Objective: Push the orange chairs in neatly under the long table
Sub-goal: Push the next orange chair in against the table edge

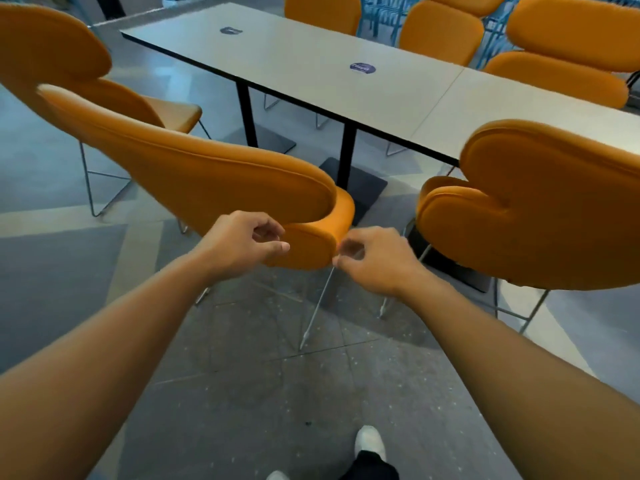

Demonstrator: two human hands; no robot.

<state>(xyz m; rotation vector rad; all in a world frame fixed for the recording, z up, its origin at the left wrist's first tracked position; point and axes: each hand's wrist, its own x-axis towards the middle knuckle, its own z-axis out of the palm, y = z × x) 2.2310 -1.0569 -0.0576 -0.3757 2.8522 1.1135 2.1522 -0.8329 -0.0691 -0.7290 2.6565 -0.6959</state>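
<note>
**Both hands at the back of the nearest orange chair**

The nearest orange upholstered chair with a thin metal wire frame [221, 178] stands angled on the grey floor, its curved backrest toward the camera and its seat clear of the long pale grey table with a black edge [311, 64]; it is not tucked under. The left hand [242, 242] sits at the lower rear lobe of that backrest, fingers curled loosely with the thumb extended along the orange padding (whether skin actually presses the fabric cannot be told). The right hand [372, 259] is just beside the same lobe on its other side, fingers bent inward and half closed, gripping nothing that can be seen.

To the right, a 2nd orange padded chair [540, 209] stands close against the table's near edge, its back also toward the camera. To the left, a 3rd orange chair [52, 50] stands well apart from the table. Across the table, 3 more orange chair backs [443, 32] line the far side.

The tabletop carries 2 round dark stickers [362, 67], and black pedestal legs on flat black base plates [348, 157] hold it up. Below, a white shoe [370, 441] rests on the speckled grey floor tiles [242, 393].
</note>
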